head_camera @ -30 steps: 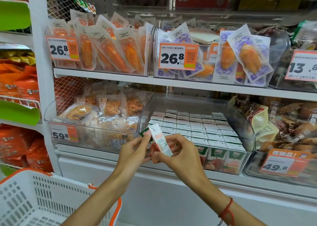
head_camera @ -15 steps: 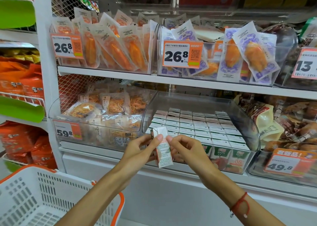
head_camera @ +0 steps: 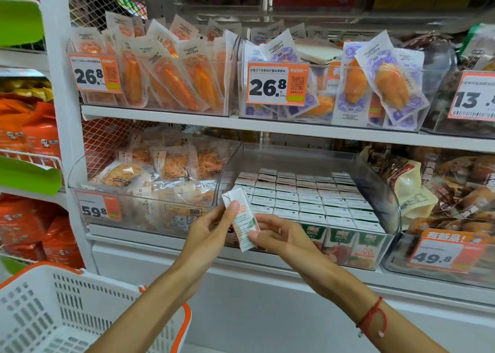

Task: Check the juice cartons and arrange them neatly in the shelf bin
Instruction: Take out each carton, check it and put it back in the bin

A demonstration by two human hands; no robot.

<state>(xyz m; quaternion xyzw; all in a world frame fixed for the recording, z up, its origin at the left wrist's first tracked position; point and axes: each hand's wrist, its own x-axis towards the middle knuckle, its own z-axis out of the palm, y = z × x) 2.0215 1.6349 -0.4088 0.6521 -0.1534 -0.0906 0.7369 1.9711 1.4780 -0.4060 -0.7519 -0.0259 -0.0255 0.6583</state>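
Now juice carton [head_camera: 242,218] tilted between both grips, left hand [head_camera: 211,228] pinching top, right hand [head_camera: 278,235] pinching bottom

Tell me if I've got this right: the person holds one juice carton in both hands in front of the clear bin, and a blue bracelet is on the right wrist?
Not quite. The head view shows both hands, left hand and right hand, holding the juice carton before the clear bin, but the bracelet is red.
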